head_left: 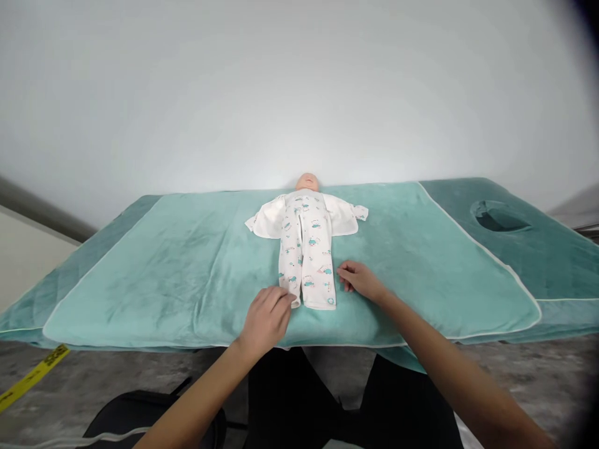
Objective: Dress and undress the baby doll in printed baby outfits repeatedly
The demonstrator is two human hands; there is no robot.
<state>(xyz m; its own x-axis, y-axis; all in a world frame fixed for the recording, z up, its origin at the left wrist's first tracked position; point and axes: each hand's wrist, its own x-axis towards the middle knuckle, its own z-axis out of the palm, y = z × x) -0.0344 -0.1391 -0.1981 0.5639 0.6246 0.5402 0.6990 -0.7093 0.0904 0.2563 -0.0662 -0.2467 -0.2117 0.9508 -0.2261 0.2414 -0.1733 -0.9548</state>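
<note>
A baby doll (307,182) lies on its back with its head toward the wall. Its white printed baby trousers (314,249) are spread flat with the legs toward me. A white baby top (344,214) has its sleeves and front panels spread out to both sides under the trousers. At the left trouser cuff is my left hand (267,315), fingers curled and closed on the hem; the fingertips are partly hidden. My right hand (360,279) rests just beside the right trouser leg, slightly apart from it, its fingers curled together with nothing visible in them.
A light green cover (154,268) lies over a padded bed (561,268) with a face hole (500,216) at the right. Behind it stands a white wall (299,93). Below are a black bag (135,415) and yellow floor tape (35,377).
</note>
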